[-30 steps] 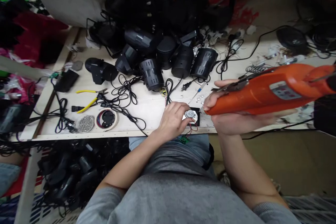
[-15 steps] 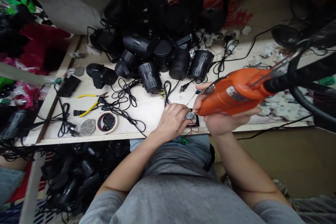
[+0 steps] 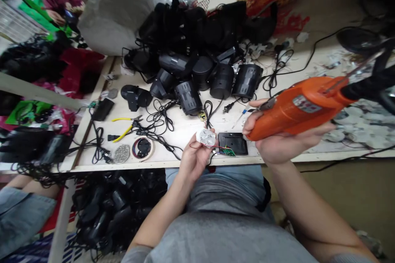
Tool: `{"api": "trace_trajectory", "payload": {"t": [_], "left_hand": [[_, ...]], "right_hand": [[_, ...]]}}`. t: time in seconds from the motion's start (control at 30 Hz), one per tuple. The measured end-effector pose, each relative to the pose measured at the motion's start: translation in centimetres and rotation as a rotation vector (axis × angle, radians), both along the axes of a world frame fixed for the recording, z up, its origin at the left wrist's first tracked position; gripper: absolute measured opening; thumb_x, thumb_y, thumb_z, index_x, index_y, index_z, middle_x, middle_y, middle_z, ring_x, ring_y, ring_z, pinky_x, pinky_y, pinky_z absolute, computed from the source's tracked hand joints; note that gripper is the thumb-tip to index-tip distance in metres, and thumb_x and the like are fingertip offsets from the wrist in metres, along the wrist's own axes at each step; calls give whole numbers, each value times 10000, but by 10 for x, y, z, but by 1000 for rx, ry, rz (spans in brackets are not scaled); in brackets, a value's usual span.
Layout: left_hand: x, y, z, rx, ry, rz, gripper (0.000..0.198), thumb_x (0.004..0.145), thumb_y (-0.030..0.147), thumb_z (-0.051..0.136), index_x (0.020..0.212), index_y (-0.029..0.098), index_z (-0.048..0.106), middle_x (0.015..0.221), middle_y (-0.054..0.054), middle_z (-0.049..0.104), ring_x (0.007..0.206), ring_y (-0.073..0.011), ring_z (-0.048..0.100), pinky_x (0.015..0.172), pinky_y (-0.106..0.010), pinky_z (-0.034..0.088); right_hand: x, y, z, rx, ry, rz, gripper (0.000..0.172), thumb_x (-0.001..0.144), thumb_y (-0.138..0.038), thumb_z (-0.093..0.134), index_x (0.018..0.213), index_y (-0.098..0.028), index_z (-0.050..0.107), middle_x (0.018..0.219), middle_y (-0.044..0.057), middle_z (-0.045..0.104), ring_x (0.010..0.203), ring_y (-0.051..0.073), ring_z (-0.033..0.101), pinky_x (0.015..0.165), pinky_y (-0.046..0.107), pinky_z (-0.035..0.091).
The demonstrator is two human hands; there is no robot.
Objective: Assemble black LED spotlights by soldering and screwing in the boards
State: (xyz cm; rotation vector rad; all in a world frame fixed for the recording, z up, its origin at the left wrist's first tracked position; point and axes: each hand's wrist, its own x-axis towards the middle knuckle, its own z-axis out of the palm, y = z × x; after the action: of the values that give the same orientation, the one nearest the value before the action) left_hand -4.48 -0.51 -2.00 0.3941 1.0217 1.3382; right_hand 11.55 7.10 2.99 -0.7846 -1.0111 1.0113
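My left hand (image 3: 194,158) is closed on a small round silver part (image 3: 206,137) with thin red wires that lead to a little green circuit board (image 3: 228,151). It holds the part just above the table's front edge. My right hand (image 3: 277,141) is wrapped round an orange electric screwdriver (image 3: 296,109), whose tip points left and hangs a little above a flat black plate (image 3: 233,144) on the table. A thick black cable (image 3: 370,84) runs off the tool's back end to the right.
A heap of black lamp housings (image 3: 200,70) and cords fills the table's middle and back. Yellow-handled pliers (image 3: 125,127), a dish of screws (image 3: 121,153) and a tape roll (image 3: 142,148) lie front left. Another person's leg (image 3: 21,209) shows at the lower left. More black housings (image 3: 105,209) lie under the table.
My left hand has lifted the round silver part off the black plate and turned it up. The screwdriver tip has drawn back from the part and rose slightly. The view shifted right.
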Motion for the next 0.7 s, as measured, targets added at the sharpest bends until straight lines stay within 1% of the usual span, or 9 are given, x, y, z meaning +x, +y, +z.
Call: {"api": "trace_trajectory", "payload": {"t": [0.07, 0.13, 0.2, 0.3, 0.47, 0.57, 0.7], "left_hand": [[-3, -2, 0, -89, -163, -4, 423, 738, 232, 693, 1152, 152, 652, 1147, -125, 731, 1142, -269, 668, 1028, -429, 516], [-5, -3, 1, -120, -241, -14, 463, 723, 181, 660, 1184, 145, 645, 1150, -130, 728, 1147, -273, 668, 1029, -431, 520], [-7, -2, 1, -122, -281, -31, 469, 713, 168, 645, 1182, 140, 650, 1175, -136, 722, 1156, -279, 664, 1028, -438, 525], [-8, -3, -2, -98, -309, -65, 459, 685, 166, 655, 1143, 139, 667, 1219, -139, 711, 1160, -289, 660, 1035, -463, 522], [-7, -4, -8, -43, -328, -101, 450, 665, 180, 709, 1113, 149, 674, 1258, -150, 693, 1138, -309, 663, 1032, -509, 505], [-6, -5, -9, -45, -349, -110, 460, 654, 177, 730, 1110, 142, 678, 1229, -154, 702, 1101, -305, 673, 1017, -504, 509], [-5, -4, -8, -43, -354, -105, 454, 654, 178, 740, 1102, 133, 681, 1191, -154, 713, 1074, -294, 677, 990, -482, 525]], "right_hand": [[-1, 2, -3, 3, 6, -21, 904, 676, -1014, 267, 783, -248, 735, 507, 33, 555, 335, 162, 442, 269, 305, 278], [-1, 3, -4, 5, 6, -36, 897, 674, -1015, 264, 773, -255, 729, 503, 29, 557, 329, 160, 444, 266, 297, 268], [-2, 4, -5, 31, 6, -34, 899, 664, -1021, 255, 783, -267, 729, 490, 18, 550, 318, 157, 441, 261, 290, 268], [-1, 5, -4, 53, 5, -36, 907, 671, -1017, 246, 800, -261, 730, 550, 30, 608, 326, 150, 461, 256, 282, 271], [0, 4, 0, 42, 2, -28, 941, 651, -1027, 245, 780, -231, 731, 566, 37, 622, 333, 149, 478, 252, 283, 294], [-1, 5, 2, 57, 24, -14, 904, 650, -1020, 295, 762, -235, 729, 564, 31, 623, 328, 151, 478, 246, 283, 295], [-2, 4, 1, 75, 23, -16, 855, 704, -981, 330, 800, -241, 749, 526, 24, 597, 325, 155, 463, 254, 281, 295]]}}
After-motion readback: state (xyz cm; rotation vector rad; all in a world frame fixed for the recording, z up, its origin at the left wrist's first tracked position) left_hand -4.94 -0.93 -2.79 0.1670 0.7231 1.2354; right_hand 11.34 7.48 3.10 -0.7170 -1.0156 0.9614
